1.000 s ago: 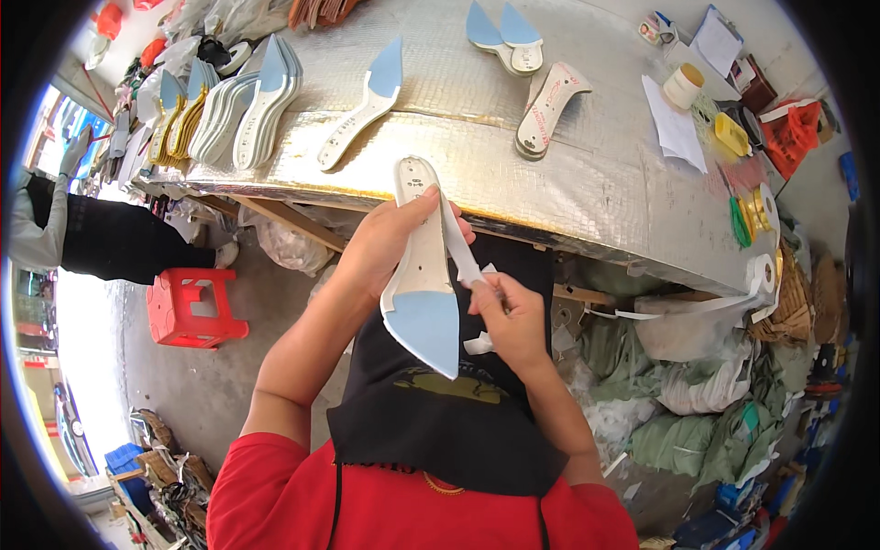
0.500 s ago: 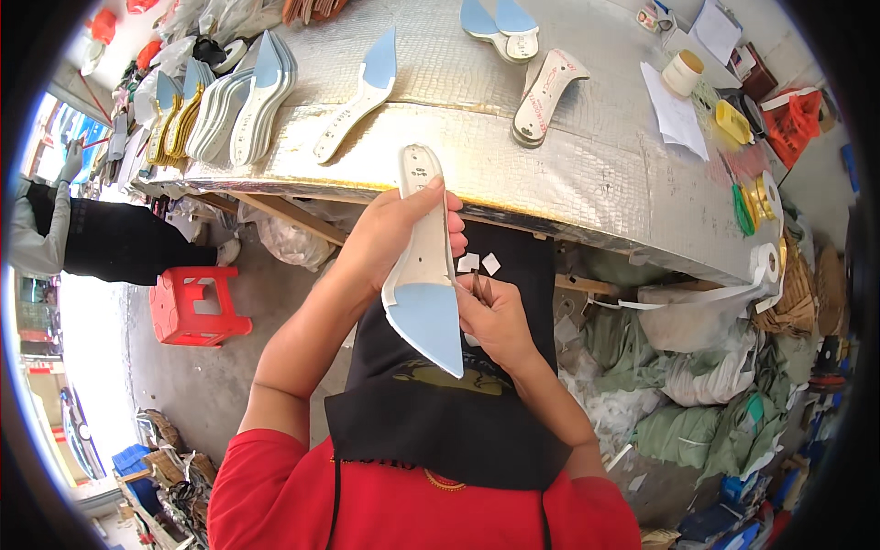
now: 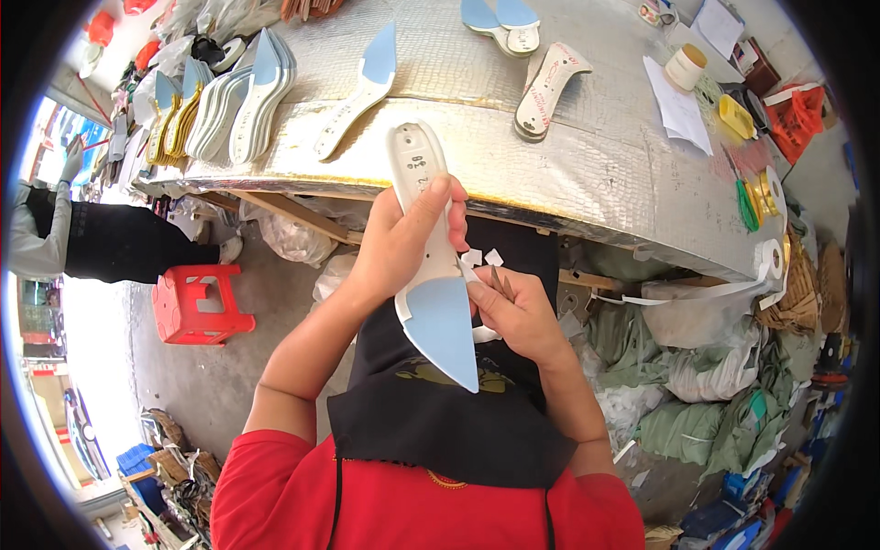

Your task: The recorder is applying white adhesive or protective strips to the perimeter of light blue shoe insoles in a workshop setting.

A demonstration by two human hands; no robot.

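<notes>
My left hand (image 3: 403, 240) grips a long white shoe insole (image 3: 431, 275) with a pale blue pointed toe, held upright over my lap with the toe pointing down toward me. My right hand (image 3: 518, 312) is pressed against the insole's right edge, fingers pinched around a thin dark tool (image 3: 500, 282) beside small white scraps (image 3: 481, 258). A black apron (image 3: 440, 412) covers my lap below both hands.
A silver-covered table (image 3: 568, 174) lies ahead with more insoles: one loose insole (image 3: 359, 92), a stack (image 3: 234, 101) at left, a pair (image 3: 500, 18) at the back, another insole (image 3: 548, 87). A red stool (image 3: 197, 307) and a seated person (image 3: 82, 238) are left. Filled bags (image 3: 715, 367) are right.
The insole has tilted a little, and my right hand has moved up along its right edge, from near the blue toe toward the middle. The white strip it held is no longer seen.
</notes>
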